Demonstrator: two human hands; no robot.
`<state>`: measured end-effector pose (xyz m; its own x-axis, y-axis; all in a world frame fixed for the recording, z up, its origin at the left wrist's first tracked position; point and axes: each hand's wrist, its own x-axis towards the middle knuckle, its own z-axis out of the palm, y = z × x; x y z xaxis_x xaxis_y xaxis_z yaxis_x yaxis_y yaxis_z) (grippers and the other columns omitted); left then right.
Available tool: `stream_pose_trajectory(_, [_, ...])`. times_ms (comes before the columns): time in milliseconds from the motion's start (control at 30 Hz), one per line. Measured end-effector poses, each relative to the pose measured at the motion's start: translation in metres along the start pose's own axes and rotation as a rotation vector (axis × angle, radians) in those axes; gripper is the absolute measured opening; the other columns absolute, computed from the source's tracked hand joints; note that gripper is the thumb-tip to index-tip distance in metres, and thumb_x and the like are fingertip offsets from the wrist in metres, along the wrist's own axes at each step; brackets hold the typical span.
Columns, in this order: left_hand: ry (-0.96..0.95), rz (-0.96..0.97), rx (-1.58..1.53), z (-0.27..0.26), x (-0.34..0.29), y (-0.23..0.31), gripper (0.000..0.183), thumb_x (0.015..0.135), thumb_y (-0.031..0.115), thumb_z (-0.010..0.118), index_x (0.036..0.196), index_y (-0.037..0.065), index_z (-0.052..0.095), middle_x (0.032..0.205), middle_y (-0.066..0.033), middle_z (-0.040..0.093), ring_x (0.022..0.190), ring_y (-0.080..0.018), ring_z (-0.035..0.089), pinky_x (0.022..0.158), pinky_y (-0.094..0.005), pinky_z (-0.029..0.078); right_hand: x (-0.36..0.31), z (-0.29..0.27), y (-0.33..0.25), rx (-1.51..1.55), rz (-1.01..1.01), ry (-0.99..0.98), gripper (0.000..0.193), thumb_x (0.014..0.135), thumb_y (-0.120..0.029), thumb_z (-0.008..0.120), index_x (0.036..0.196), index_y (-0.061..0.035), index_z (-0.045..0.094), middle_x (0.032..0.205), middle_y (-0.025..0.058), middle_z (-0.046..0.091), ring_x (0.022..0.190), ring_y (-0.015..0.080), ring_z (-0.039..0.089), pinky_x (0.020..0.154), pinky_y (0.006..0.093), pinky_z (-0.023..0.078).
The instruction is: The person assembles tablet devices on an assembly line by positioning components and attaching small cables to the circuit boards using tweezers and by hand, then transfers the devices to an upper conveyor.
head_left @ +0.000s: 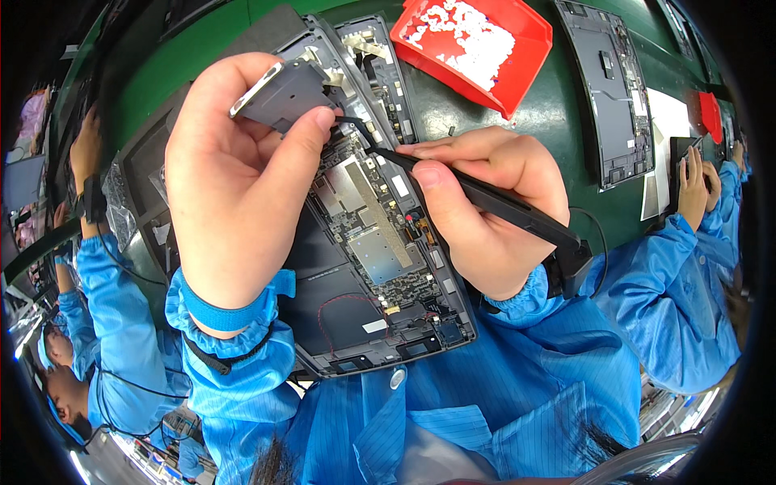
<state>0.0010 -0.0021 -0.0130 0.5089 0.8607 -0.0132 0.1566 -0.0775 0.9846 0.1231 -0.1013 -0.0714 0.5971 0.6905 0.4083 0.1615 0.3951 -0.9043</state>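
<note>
An opened tablet-like device (307,299) lies in front of me, its circuit board (376,255) and a thin red wire exposed. My left hand (230,194) is closed over its upper left part, pinching a small dark grey plate (284,99) with a shiny edge between thumb and fingers. My right hand (505,190) grips black tweezers (505,200). Their tips reach the top of the circuit board, close to my left thumb. I cannot tell whether the tips hold anything. A blue wrist strap (212,311) circles my left wrist.
Behind the device lies another opened unit (380,61). A red bin (529,52) of small white pieces (465,44) stands at the back. To the right rest another opened device (610,97), a white sheet (664,121) and a co-worker's hands (697,184). Another co-worker's arm (121,275) is at left.
</note>
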Motion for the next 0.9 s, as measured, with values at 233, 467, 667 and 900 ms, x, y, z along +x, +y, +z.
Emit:
stream_pose_trajectory(233, [0.01,-0.002,0.035,0.0007,-0.0004,0.0029,0.028,0.081,-0.008,0.056,0.106,-0.003,0.046,0.092,-0.0076,0.058,0.084,-0.0127,0.059,0.075,-0.0236,0.048,0.0036,0.0013,-0.0011,-0.088,-0.114,-0.012,0.026,0.066,0.004,0.073,0.07,-0.0015,0.048,0.071,0.0127,0.061,0.062,0.0188,0.062,0.054,0.0262,0.047])
stream_pose_trajectory(467, [0.024,-0.023,0.032,0.0016,0.0025,0.0028,0.028,0.08,-0.008,0.057,0.106,-0.002,0.047,0.088,-0.0049,0.058,0.079,-0.0099,0.057,0.073,-0.0216,0.047,0.0053,0.001,0.0002,-0.074,-0.119,-0.017,0.027,0.065,0.004,0.073,0.07,-0.0018,0.048,0.071,0.0124,0.061,0.063,0.0192,0.062,0.053,0.0265,0.048])
stream_pose_trajectory(667, [0.03,-0.047,0.08,0.0014,0.0053,0.0037,0.028,0.08,-0.008,0.057,0.105,-0.002,0.048,0.087,-0.0043,0.058,0.08,-0.0095,0.056,0.073,-0.0212,0.047,0.0068,0.0027,-0.0012,-0.043,-0.049,-0.01,0.027,0.065,0.004,0.073,0.071,-0.0018,0.048,0.072,0.0123,0.061,0.064,0.0187,0.062,0.054,0.0264,0.047])
stream_pose_trajectory(900, [0.039,-0.034,0.151,0.0011,0.0067,0.0015,0.028,0.079,-0.007,0.058,0.105,-0.001,0.048,0.088,-0.0022,0.057,0.081,-0.0076,0.054,0.074,-0.0197,0.044,0.0085,0.0036,-0.001,-0.141,-0.114,-0.013,0.028,0.062,0.004,0.074,0.068,-0.0012,0.048,0.069,0.0122,0.06,0.062,0.0218,0.062,0.052,0.0282,0.048])
